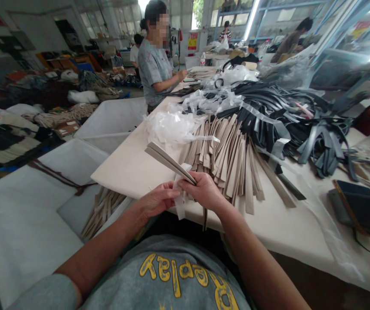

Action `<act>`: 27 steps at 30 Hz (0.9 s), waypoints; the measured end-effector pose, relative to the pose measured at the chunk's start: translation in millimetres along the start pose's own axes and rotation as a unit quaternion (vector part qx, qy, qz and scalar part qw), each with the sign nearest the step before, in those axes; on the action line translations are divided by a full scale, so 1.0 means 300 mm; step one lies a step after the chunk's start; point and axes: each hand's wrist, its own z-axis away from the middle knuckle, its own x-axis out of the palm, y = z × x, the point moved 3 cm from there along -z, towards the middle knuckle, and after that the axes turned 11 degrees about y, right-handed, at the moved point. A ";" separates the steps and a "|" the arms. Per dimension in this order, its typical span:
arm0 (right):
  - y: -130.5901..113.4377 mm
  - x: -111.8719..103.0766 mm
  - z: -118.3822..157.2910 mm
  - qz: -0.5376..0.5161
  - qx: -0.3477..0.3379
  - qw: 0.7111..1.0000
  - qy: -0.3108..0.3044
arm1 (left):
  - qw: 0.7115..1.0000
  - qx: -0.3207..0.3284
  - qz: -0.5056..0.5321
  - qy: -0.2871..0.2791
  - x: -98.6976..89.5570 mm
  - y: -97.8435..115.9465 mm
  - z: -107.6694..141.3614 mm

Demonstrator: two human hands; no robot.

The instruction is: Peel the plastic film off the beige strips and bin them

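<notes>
Beige strips, plastic in hands

Yellow lettering on the camera wearer's grey T-shirt reads "Replay", upside down in view; writing on the distant red-and-yellow poster is illegible.

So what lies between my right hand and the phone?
Beige strips, then a dark strip and clear plastic on the tabletop, in the head view.

Daylight from rear window, glaring tube light beyond you; hall dim. Plastic film catches highlights, shadow darkens beneath your tabletop; edges stretched, far left soft.
</notes>
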 end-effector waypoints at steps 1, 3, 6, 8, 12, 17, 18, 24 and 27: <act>0.003 -0.001 0.000 -0.001 0.000 1.000 0.000 | 1.000 -0.001 0.003 -0.001 0.000 -0.004 -0.001; 0.008 -0.006 0.000 0.000 -0.001 1.000 0.002 | 1.000 -0.001 -0.001 -0.005 -0.001 -0.013 -0.005; 0.011 -0.020 -0.002 0.015 -0.003 1.000 0.014 | 0.998 0.002 -0.055 0.002 -0.009 -0.025 -0.015; 0.011 -0.029 -0.002 0.029 -0.005 0.999 0.026 | 0.993 0.023 -0.117 0.015 -0.017 -0.027 -0.020; -0.002 -0.035 0.006 0.057 -0.017 0.998 0.037 | 0.970 0.075 -0.228 0.024 -0.026 -0.014 -0.019; -0.024 -0.028 0.007 0.072 -0.028 0.996 0.047 | 0.944 0.076 -0.320 -0.002 -0.022 -0.006 -0.005; -0.024 -0.026 0.005 0.070 -0.024 0.996 0.051 | 0.942 0.074 -0.326 -0.008 -0.020 -0.007 -0.003; -0.014 -0.029 0.018 0.012 0.032 0.996 0.083 | 0.954 0.095 -0.284 0.010 -0.017 -0.004 0.001; -0.012 -0.047 0.058 -0.068 0.074 0.993 0.066 | 0.973 0.146 -0.163 0.076 -0.031 0.025 -0.003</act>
